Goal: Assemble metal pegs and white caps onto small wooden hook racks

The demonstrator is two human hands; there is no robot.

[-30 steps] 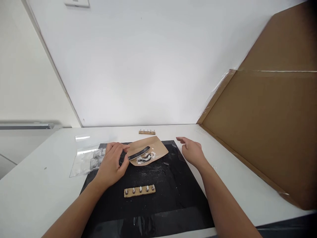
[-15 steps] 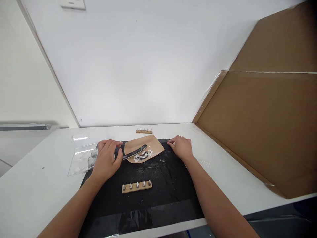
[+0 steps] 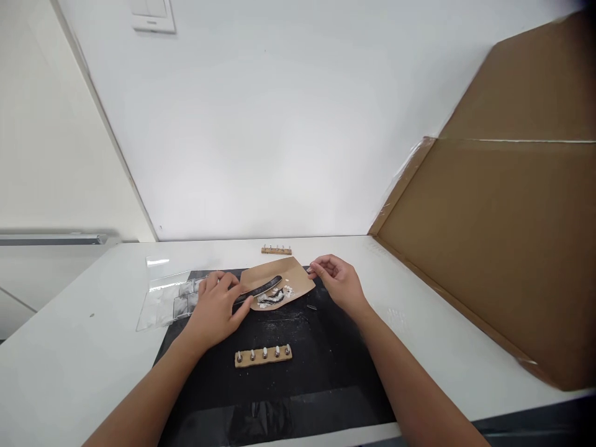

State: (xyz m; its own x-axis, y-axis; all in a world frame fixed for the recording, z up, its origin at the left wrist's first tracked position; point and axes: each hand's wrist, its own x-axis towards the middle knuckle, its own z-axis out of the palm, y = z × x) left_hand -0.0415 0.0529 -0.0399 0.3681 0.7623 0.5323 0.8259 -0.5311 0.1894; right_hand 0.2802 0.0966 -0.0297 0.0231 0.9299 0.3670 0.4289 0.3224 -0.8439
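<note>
The brown paper tray (image 3: 265,272) lies at the far side of the black mat (image 3: 326,366), a black curved file (image 3: 269,285) slanting across it and poking out past its left edge. White chips (image 3: 288,291) sit inside the tray, toward its near right.

The right hand (image 3: 342,288) is where the change shows most: a second ago it hung well right of the tray with fingers stretched out, half a second ago it was down at the mat's far corner, and now it is at the tray's right edge. Thumb and forefinger are pinched together on a small pale piece (image 3: 310,270), too tiny to make out.

The left hand (image 3: 215,313), at the tray's left edge, has come closer; its thumb now reaches over that edge. The fingers are loosely spread around the file's end, and whether they grip it I cannot tell.

A pegged wooden strip (image 3: 264,356) lies in front of the tray, unmoved, with a clear sliver (image 3: 311,307) just beside the tray's near right side.
</note>
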